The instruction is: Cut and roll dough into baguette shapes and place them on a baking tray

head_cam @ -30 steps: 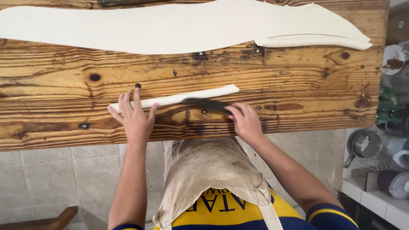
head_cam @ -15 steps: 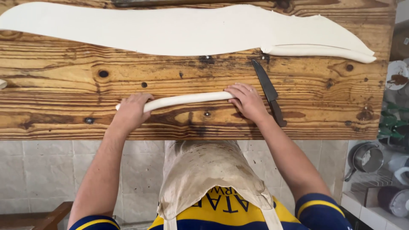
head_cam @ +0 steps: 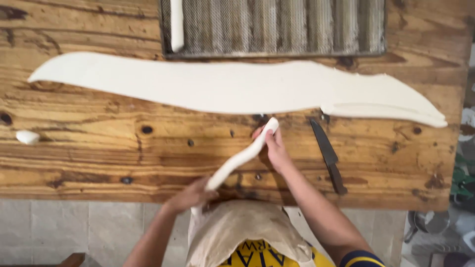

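A person is standing at a wooden bench, and both hands are lifting a white rope of dough off the wood. The right hand is holding the upper end of the rope, its fingers closing around the tip, which is sticking up past the thumb. The left hand is gripping the lower end near the bench's front edge, fingers curling over the dough so that a short stub is hanging below the fist. Between the two hands the rope is running on a slant, from low on the left to high on the right, and it is casting a shadow on the boards beneath it.

Just to the right of the right hand, a dark-bladed knife is lying flat on the bench, its handle pointing toward the person. Farther back, a long sheet of rolled dough is stretching across nearly the whole width of the bench. Behind that, a corrugated metal baking tray is sitting with one dough strip resting in its leftmost groove. A small dough lump is lying well apart near the left edge.
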